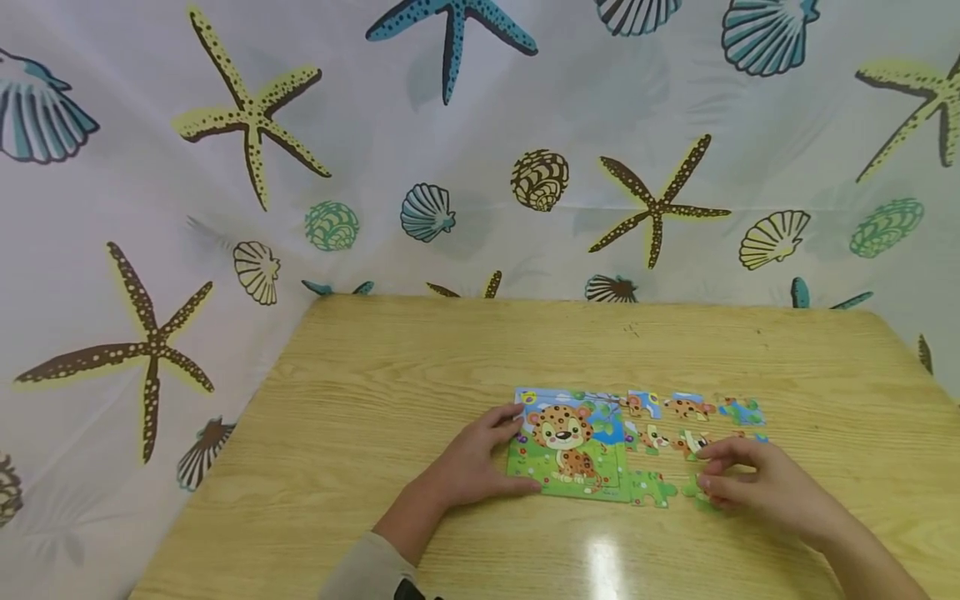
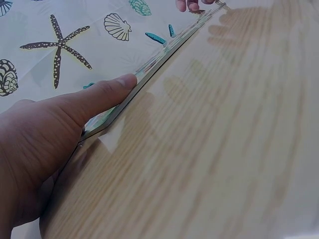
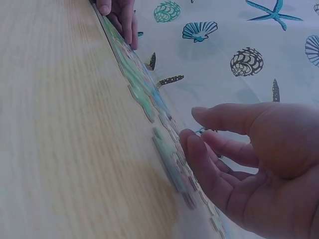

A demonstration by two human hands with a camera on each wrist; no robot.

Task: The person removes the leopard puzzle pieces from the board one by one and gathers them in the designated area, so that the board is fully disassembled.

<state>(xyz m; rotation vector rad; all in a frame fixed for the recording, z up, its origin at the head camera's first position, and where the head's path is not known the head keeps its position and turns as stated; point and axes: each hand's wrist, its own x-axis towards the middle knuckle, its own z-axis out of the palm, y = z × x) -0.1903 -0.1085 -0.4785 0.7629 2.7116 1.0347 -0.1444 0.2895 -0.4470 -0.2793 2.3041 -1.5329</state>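
A jigsaw puzzle board point(image 1: 564, 482) with a cartoon leopard cub lies flat on the wooden table. My left hand point(image 1: 480, 454) rests at its left side, with the thumb straight along the near edge and the fingertips at the far left. Loose puzzle pieces point(image 1: 652, 489) lie in rows right of the board. Over the nearer pieces hovers my right hand point(image 1: 757, 483), its fingers loosely bent. In the right wrist view a gap shows between thumb and fingers, and I see nothing held there. The right hand hides part of a green piece point(image 1: 693, 490).
The wooden table point(image 1: 375, 375) extends around the board and pieces. Behind it and on the left hangs a white cloth point(image 1: 480, 150) printed with starfish and shells. Light glares off the table near its front.
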